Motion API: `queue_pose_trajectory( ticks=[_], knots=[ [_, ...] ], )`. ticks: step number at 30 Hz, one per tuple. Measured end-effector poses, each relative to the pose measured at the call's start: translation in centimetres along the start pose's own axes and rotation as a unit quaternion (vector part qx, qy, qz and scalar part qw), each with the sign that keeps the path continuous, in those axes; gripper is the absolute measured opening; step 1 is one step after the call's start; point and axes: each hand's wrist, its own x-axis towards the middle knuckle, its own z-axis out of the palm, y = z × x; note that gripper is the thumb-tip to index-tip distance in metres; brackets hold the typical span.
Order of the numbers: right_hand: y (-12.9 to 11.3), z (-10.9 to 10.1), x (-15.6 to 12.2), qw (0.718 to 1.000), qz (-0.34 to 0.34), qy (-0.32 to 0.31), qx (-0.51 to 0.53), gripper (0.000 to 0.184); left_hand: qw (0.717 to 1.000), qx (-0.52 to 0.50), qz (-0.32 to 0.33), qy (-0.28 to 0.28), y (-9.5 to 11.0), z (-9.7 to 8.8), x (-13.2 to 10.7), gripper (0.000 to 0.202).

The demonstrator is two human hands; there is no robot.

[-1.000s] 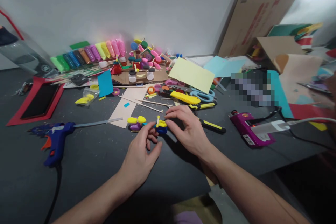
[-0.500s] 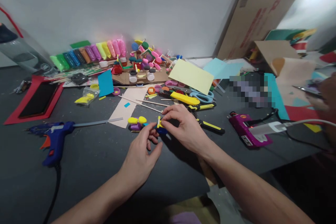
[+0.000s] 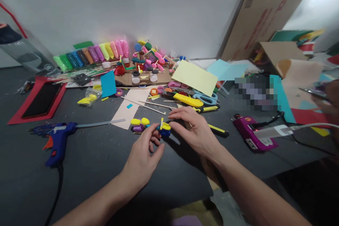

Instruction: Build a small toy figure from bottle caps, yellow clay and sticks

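Observation:
A small craft piece with a dark blue base and a yellow top sits on the table between my hands. My left hand rests on its left side, thumb apart and fingers loosely bent, with the fingertips beside the piece's teal part; whether they press on it is hard to see. My right hand is just to the right, fingers apart and thumb tip close to the yellow top. Left of the piece, partly behind my left hand, is another small craft piece with yellow ovals on a purple part.
At left lie a blue glue gun and a phone on red paper. Box cutters, blue-handled scissors, thin sticks and paper sheets are beyond my hands. A purple power adapter with cables is at right.
My right hand has drawn back a little to the right, uncovering more of the yellow top. My left hand stays beside the craft piece. The whole view has shifted slightly.

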Motion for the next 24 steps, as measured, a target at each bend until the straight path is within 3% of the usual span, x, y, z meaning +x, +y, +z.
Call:
queue_pose_trajectory(
  ticks=[4, 10, 19, 24],
  knots=[
    [0.6, 0.1, -0.3, 0.999, -0.019, -0.038, -0.006, 0.024, 1.000, -0.007, -0.001, 0.001, -0.2, 0.0, 0.3, 0.049],
    [0.4, 1.3, -0.3, 0.998, -0.039, -0.044, -0.014, 0.011, 1.000, -0.003, 0.007, 0.001, -0.5, 0.1, 0.1, 0.049],
    [0.1, 1.2, -0.1, 0.997, -0.059, -0.034, -0.029, 0.003, 1.000, 0.005, 0.018, -0.002, -0.6, 0.1, 0.1, 0.048],
    [0.3, 0.9, -0.4, 0.995, -0.071, -0.038, -0.051, 0.022, 1.000, 0.007, 0.017, -0.003, -0.6, 0.1, 0.0, 0.049]
  ],
)
